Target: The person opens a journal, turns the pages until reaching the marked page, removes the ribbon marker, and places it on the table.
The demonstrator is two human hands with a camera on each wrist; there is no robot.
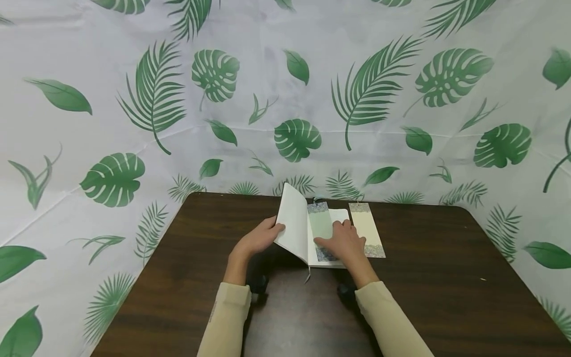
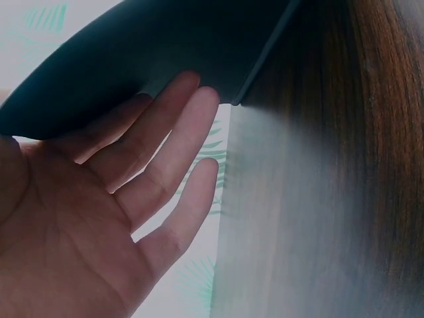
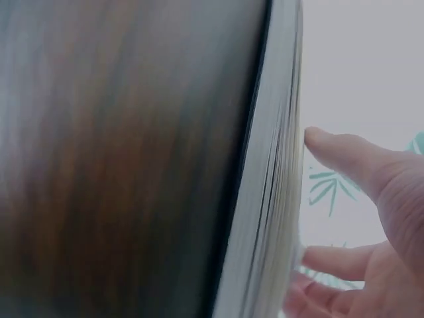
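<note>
An open notebook with blank white pages and a dark cover lies at the table's far side, its left half lifted. My left hand pinches that raised half at its outer edge, thumb on the page side and fingers against the cover. A pale green bookmark with a patterned band at each end lies on the right-hand page. My right hand rests over this page, thumb on the green bookmark and fingers spread toward the page's outer edge. Just right of the notebook is a cream bookmark, partly beside my right fingers.
A thin ribbon hangs out of the notebook's lower end. The dark wooden table extends to both sides and toward me. Behind its far edge hangs a white cloth with green leaf prints.
</note>
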